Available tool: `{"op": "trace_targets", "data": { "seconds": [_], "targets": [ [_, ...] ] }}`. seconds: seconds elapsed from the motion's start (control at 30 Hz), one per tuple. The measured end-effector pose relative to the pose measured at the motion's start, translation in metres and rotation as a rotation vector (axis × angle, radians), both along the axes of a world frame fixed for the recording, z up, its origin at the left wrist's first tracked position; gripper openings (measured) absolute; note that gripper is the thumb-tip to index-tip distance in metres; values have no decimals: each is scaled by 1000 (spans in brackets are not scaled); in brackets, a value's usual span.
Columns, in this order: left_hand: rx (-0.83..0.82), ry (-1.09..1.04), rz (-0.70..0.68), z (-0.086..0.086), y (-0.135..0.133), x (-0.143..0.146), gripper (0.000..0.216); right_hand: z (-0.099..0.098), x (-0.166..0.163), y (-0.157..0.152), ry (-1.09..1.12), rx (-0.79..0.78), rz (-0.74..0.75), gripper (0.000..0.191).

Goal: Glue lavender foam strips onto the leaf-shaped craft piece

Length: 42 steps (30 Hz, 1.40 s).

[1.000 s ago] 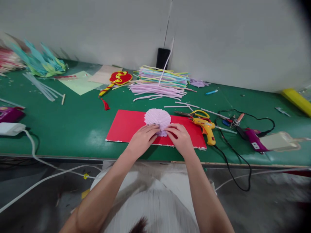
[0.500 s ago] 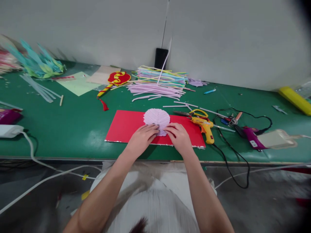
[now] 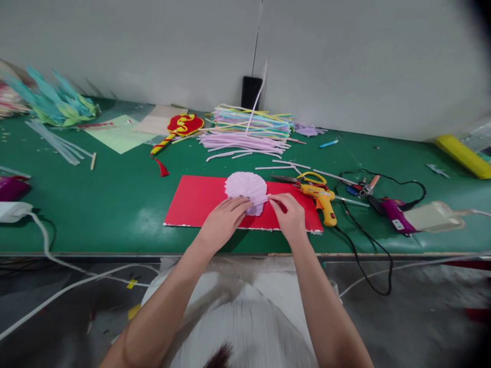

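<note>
A lilac, leaf-shaped piece made of rows of pipe cleaners (image 3: 245, 185) lies on a red board (image 3: 195, 197) in front of me. My left hand (image 3: 228, 214) rests on its lower left part, fingers stretched out and lying flat. At its lower right edge, my right hand (image 3: 290, 212) pinches the end of a short lilac pipe cleaner (image 3: 266, 199) between thumb and forefinger. The fingers partly cover the lower part of the leaf shape. Just right of my right hand, a yellow glue gun (image 3: 322, 201) and yellow-handled scissors (image 3: 311, 177) lie at the board's edge.
Behind the board lies a pile of coloured pipe cleaners (image 3: 249, 128), with a black phone (image 3: 251, 92) leaning on the wall. A red and yellow tasselled ornament (image 3: 185, 124) is left of it. Black cables and a purple power strip (image 3: 399, 214) lie on the right.
My right hand has shifted slightly right, from the leaf shape's lower part to its right edge, a short pipe cleaner now showing at its fingertips. My left hand stays on the leaf shape.
</note>
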<state>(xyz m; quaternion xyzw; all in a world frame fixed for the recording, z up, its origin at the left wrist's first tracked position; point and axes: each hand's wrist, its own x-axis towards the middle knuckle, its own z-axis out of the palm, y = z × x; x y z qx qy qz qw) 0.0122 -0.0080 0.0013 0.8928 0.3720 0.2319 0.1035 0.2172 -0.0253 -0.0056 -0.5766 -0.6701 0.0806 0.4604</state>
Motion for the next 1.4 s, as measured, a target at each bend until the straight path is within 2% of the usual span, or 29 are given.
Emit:
{"op": "trace_targets", "data": {
  "seconds": [0.23, 0.63, 0.9, 1.0, 1.1, 1.2, 1.3, 1.4],
  "targets": [
    [52, 60, -13, 0, -1, 0, 37, -2, -1, 0, -26, -18, 43, 20],
    [35, 69, -13, -1, 1, -1, 37, -10, 1, 2, -105, 19, 68, 20],
    [21, 26, -11, 0, -1, 0, 40, -3, -3, -1, -31, 32, 50, 20],
    [24, -63, 61, 2, -2, 0, 41, 0, -2, -1, 25, 47, -52, 22],
    [54, -182, 251, 2, -1, -3, 37, -1, 0, -1, 34, 47, -156, 20],
    [16, -266, 428, -2, 3, -7, 34, -4, 0, 0, 39, 5, -145, 20],
    [-87, -268, 492, -7, 6, -9, 39, -6, 0, 0, 50, -29, -107, 21],
    [-143, -263, 494, -9, 6, -9, 45, -6, 1, 0, 80, -41, -112, 21]
  ]
}}
